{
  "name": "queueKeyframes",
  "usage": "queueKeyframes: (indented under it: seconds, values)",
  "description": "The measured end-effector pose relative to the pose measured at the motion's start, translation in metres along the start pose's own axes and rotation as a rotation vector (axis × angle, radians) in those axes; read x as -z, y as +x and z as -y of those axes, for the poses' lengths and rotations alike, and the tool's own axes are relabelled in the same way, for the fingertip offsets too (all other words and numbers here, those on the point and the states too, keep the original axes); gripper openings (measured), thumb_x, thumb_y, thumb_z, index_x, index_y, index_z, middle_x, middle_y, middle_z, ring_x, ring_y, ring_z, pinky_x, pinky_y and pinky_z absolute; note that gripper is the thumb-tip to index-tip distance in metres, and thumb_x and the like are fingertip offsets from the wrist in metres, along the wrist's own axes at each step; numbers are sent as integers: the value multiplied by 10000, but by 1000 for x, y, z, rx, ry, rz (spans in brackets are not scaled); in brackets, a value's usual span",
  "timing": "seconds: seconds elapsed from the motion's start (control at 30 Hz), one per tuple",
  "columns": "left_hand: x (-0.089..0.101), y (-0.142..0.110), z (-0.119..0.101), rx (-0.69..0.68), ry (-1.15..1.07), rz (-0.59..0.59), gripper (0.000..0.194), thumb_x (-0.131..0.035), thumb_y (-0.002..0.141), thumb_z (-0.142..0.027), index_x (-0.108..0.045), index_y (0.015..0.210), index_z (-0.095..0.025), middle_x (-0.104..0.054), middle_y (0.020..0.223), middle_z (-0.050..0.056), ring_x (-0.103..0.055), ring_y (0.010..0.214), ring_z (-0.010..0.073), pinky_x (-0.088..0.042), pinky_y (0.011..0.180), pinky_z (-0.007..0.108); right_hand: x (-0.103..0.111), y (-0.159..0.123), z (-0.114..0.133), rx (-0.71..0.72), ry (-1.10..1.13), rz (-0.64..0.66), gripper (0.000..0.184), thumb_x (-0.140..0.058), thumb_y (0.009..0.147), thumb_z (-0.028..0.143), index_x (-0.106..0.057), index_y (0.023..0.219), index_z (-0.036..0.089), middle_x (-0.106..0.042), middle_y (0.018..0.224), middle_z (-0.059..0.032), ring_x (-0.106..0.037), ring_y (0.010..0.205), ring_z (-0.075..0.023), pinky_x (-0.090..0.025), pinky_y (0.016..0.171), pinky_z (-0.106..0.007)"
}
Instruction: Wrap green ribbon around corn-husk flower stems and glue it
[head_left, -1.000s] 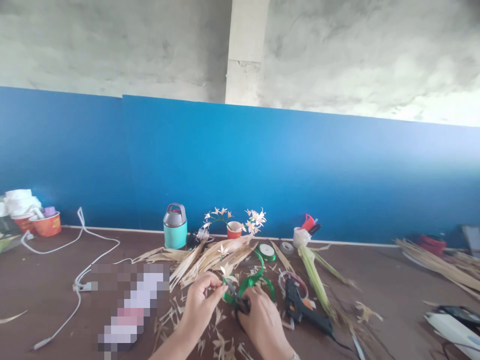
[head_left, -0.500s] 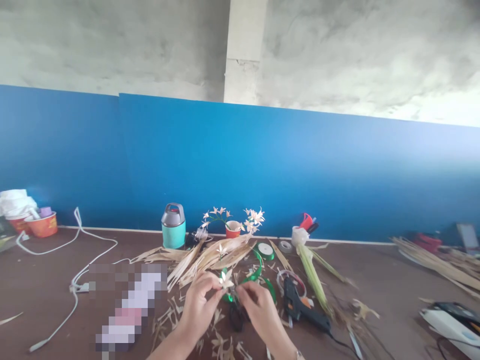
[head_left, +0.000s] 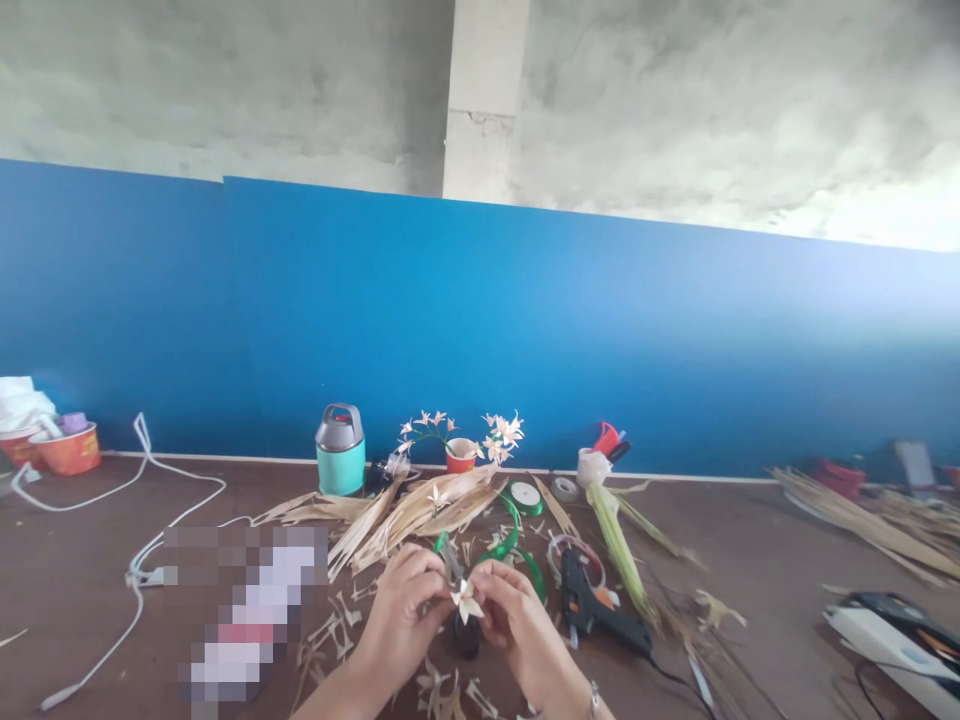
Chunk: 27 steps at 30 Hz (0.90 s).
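Behind the flower (head_left: 467,604), part-hidden scissors (head_left: 467,640)

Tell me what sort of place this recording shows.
Probably a handicraft workspace, perhaps in a small workshop: a black glue gun, a spool of green ribbon and dried, straw-coloured strips lie on the brown table.

Bare on left hand (head_left: 405,608) and right hand (head_left: 520,622), likewise along both forearms (head_left: 341,690) as far as seen. Wearing narrow, shiny, silver-toned band (head_left: 595,699) around right wrist; too small in view to tell bracelet from watch.
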<state>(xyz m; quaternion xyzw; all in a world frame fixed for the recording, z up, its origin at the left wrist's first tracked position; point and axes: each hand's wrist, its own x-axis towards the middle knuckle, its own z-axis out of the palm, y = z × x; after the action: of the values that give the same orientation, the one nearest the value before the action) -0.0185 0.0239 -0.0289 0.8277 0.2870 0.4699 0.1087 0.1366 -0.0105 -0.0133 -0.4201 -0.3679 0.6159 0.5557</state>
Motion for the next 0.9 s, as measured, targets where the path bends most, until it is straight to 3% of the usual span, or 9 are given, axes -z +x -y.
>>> queueKeyframes:
  seconds: [0.2,0.33,0.67,0.9]
  values:
    - [2,0,2,85,73,-31,202,-552,832,-228,-584,638,-182,-563,702,12,-520,715,162,-389,664,278,-1,-4,3,-20,-55,-13,396,-580,732,543,-546,660,156,-454,541,47,-326,402,-40,-71,373,-186]
    - [2,1,4,92,113,-62,244,-575,817,-286,-575,595,-185,-561,678,9,-523,703,168,-391,658,281,-5,-9,7,84,-129,-8,345,-668,691,445,-502,604,155,-434,505,60,-290,423,-35,-119,407,-183]
    - [4,0,2,70,79,-108,168,-580,794,-192,-584,626,-196,-570,688,7,-537,713,164,-412,659,274,-6,-3,-3,-8,-121,-41,286,-702,628,369,-511,610,157,-454,491,56,-301,410,-39,-117,404,-189]
    - [5,-2,4,96,243,-154,134,-579,762,-137,-595,643,-198,-569,760,17,-538,760,177,-413,693,303,-7,-5,-3,-23,-96,-97,412,-609,689,560,-542,621,160,-462,476,48,-320,388,-48,-109,387,-191]
